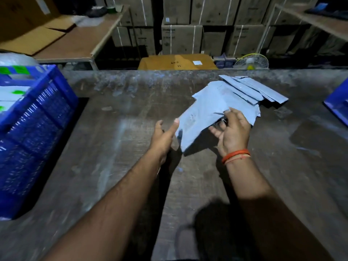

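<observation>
Item: poly mailer bag [205,112], one piece. Pale grey-blue plastic film, matt, flat and limp, creased, with faint print on its face; near corner hangs down, far corner juts left.

Position: held above the middle of the worn dark table [116,140], just near a fanned stack of mailers [252,87] of the same kind, far right.

Right hand [233,132]: fingers curled, pinching the bag's right part; orange wrist threads [236,155].

Left hand [164,135]: thumb against the bag's left edge; whether the other fingers close beneath cannot be told.

Nearby: blue crate [37,113], left; second blue crate [337,104], right edge.
</observation>
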A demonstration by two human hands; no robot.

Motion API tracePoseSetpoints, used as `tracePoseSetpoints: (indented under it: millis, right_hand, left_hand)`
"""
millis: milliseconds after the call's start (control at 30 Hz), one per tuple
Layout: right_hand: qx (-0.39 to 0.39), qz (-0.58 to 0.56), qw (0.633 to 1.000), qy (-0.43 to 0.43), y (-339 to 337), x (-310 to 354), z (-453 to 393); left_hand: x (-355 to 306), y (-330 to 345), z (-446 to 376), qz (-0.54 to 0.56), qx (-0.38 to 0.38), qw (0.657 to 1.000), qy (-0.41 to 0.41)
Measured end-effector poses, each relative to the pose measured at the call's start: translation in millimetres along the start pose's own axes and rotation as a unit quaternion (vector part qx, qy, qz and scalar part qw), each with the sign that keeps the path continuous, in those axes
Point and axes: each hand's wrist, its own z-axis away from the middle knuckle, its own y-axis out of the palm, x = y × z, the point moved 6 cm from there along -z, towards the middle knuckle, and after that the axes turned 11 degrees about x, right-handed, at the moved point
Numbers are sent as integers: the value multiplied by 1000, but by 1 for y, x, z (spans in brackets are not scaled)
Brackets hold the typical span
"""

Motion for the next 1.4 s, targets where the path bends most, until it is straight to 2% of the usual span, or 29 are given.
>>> tracePoseSetpoints:
  millis: [133,200,267,333,367,433,467,533,633,800,833,867,933,1000,1067,1133,1200,1267,1333,1400]
  right_hand:
    - [-38,-123,988,85,-13,-27,27]
    - [-79,-115,984,114,-26,-39,41]
    - [-108,-25,984,138,-45,-51,53]
    - [-117,163,971,127,-66,-53,65]
    - [-107,277,948,111,-75,-52,71]
    - [-68,458,880,108,-83,-51,84]
    - [-55,504,855,114,-85,-53,92]
    - [-42,531,839,115,-88,-58,104]
    - [-45,509,853,108,-88,-63,111]
    - [-42,519,848,97,-81,-62,107]
    - [-28,501,860,92,-80,-64,100]
    - [0,461,883,89,-78,-67,92]
    - [55,369,924,82,-70,-69,78]
    - [71,364,926,66,-64,-61,68]
    - [45,426,902,49,-67,-54,67]
    - [9,518,855,38,-72,-48,77]
    - [-21,593,804,31,-76,-47,94]
    - [-18,645,762,51,-76,-53,111]
    - [1,662,745,75,-78,-61,121]
    - [22,656,750,78,-81,-65,125]
  left_hand:
    - [-3,4,8,130,48,990,41]
    - [2,-7,11,119,11,992,45]
    - [10,-22,15,72,-21,996,41]
    - [18,-32,22,-16,-17,999,41]
    - [23,-36,27,-67,-15,997,40]
    - [35,-41,34,-158,-12,987,30]
    - [42,-45,39,-209,-16,978,18]
    - [57,-52,45,-304,-29,952,-10]
    - [63,-60,57,-359,-40,932,-26]
    - [46,-62,76,-446,-48,892,-59]
    - [43,-63,84,-457,-45,886,-68]
    - [44,-62,90,-467,-27,880,-79]
    - [53,-55,100,-450,54,885,-109]
    - [64,-44,111,-404,159,888,-153]
    - [58,-38,111,-457,174,860,-147]
    - [41,-38,105,-549,107,825,-86]
    - [35,-34,102,-567,73,819,-46]
    - [39,-26,101,-567,86,818,-40]
    - [47,-11,105,-576,122,807,-42]
    - [53,3,108,-569,141,810,-36]
